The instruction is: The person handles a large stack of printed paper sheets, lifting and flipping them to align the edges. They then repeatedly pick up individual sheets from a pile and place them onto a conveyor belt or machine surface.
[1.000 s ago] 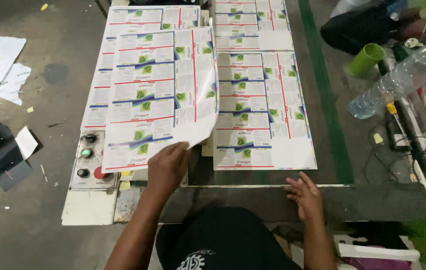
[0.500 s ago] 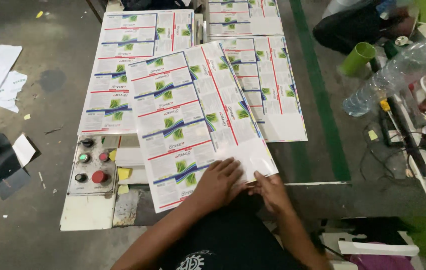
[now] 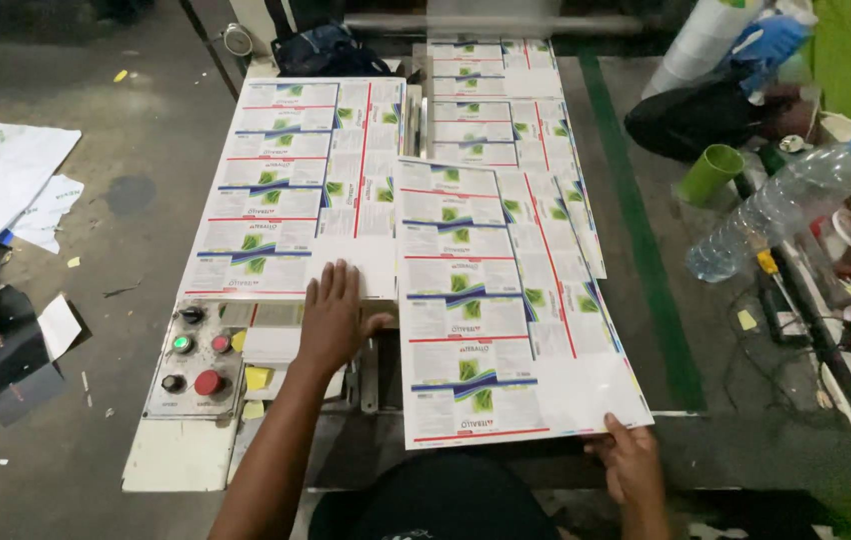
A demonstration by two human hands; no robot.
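A large printed sheet [image 3: 506,300] with rows of green and blue label panels lies tilted over the right stack [image 3: 491,100]. My right hand [image 3: 631,462] pinches its near right corner, thumb on top. My left hand [image 3: 331,318] rests flat, fingers spread, on the near edge of the left stack of printed sheets [image 3: 296,180]. Both stacks lie on a machine table [image 3: 176,460].
A control panel [image 3: 194,362] with green, red and black buttons sits just left of my left hand. A clear plastic bottle [image 3: 786,205], a green cup [image 3: 709,175] and cables lie at the right. Loose paper [image 3: 6,180] is on the floor at left.
The sheet, held at its near edge by both hands, has swung right onto the right stack. My left hand let go and moved to the left stack; my right hand moved to the corner.
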